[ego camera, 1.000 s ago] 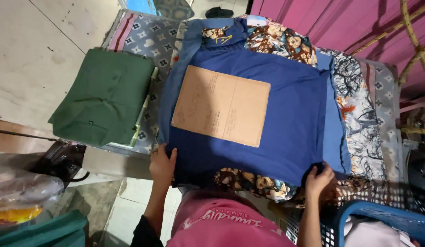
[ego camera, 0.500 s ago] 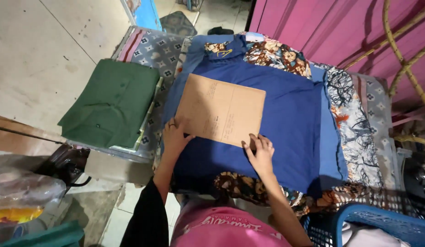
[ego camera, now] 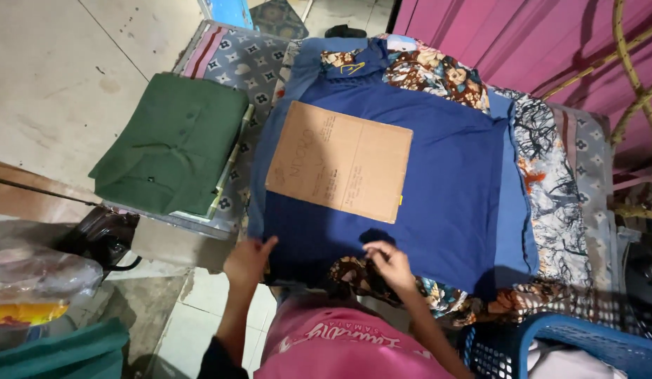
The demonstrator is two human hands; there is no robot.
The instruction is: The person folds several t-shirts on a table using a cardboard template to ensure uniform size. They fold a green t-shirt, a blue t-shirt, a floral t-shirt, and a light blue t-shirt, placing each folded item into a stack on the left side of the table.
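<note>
A dark blue garment (ego camera: 445, 189) lies spread flat on a padded surface covered with floral cloth (ego camera: 438, 74). A brown cardboard sheet (ego camera: 340, 161) rests on the garment's middle left. My left hand (ego camera: 247, 258) is at the garment's near left hem, fingers apart and a little blurred, holding nothing that I can see. My right hand (ego camera: 389, 263) is at the near hem in the middle, fingers curled onto the blue fabric where the brown floral cloth (ego camera: 354, 274) shows beneath. Neither hand touches the cardboard.
A folded green garment (ego camera: 171, 144) lies on a stack at the left. A blue plastic basket (ego camera: 550, 337) with white cloth stands at the near right. A dark bag (ego camera: 101, 235) and a plastic bag (ego camera: 31, 281) sit at the near left. Pink wall and cane frame stand at the right.
Both hands have come off the cardboard's near edge and moved back to the garment's near hem. Earlier still, they held the hem's two outer corners.
</note>
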